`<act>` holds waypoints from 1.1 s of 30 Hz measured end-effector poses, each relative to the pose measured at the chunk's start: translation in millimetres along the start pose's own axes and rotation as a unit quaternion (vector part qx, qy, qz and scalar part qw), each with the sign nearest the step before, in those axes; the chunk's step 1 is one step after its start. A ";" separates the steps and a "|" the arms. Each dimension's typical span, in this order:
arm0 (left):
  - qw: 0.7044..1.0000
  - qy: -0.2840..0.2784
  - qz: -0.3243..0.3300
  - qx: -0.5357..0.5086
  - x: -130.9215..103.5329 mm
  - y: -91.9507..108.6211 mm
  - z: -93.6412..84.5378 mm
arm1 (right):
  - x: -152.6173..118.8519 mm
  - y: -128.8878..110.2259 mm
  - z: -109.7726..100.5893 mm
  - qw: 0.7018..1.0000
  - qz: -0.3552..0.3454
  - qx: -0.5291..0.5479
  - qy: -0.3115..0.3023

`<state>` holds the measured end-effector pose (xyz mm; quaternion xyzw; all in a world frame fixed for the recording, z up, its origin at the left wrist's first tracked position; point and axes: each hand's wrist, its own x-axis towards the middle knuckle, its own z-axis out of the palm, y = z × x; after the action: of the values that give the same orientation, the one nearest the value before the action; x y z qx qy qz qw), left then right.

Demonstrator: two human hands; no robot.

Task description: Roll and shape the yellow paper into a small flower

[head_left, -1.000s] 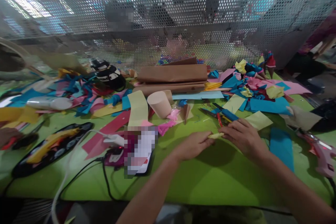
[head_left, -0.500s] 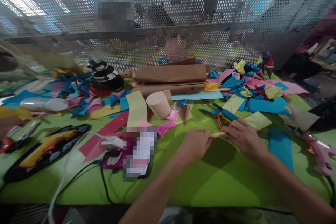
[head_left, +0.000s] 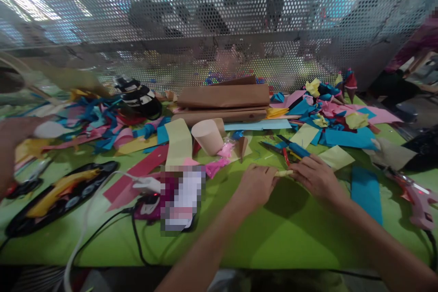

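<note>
At the far left a co-worker's hand [head_left: 12, 146] has come in farther over the white bottle [head_left: 51, 129], gripping or not you cannot tell, while your left hand [head_left: 258, 185] sits more knuckles-up than a second ago, pinching one end of a pale yellow paper strip [head_left: 284, 173], so your work appears to remain on that piece. The strip spans the short gap above the green table [head_left: 263, 242], thin, seemingly rolled or twisted, to your right hand [head_left: 315, 175], which pinches its other end near a blue-handled tool [head_left: 298, 148].
</note>
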<state>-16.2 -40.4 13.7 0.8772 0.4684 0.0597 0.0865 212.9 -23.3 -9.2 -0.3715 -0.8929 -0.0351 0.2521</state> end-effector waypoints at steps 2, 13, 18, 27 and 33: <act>1.000 0.005 0.005 -0.001 -0.4 -0.4 1.1 | 0.4 -0.4 0.1 1.000 0.005 0.000 0.001; 1.000 0.007 -0.005 0.001 -1.2 2.1 1.2 | 6.0 -6.0 -3.8 0.999 0.026 0.027 0.011; 1.000 -0.003 -0.008 0.003 -0.4 3.5 0.7 | 4.2 -4.9 -3.3 0.999 0.048 0.022 -0.010; 1.000 -0.002 -0.018 -0.002 0.0 5.0 0.1 | 6.1 -5.5 -7.5 0.994 0.074 0.073 -0.032; 0.995 -0.034 -0.057 -0.071 -1.4 -1.8 -2.0 | 5.6 -4.1 -8.2 0.995 0.058 0.084 0.012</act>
<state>-18.8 -40.4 15.2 0.8423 0.5088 0.0584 0.1680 210.2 -24.7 1.1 -0.3999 -0.8664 0.0500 0.2949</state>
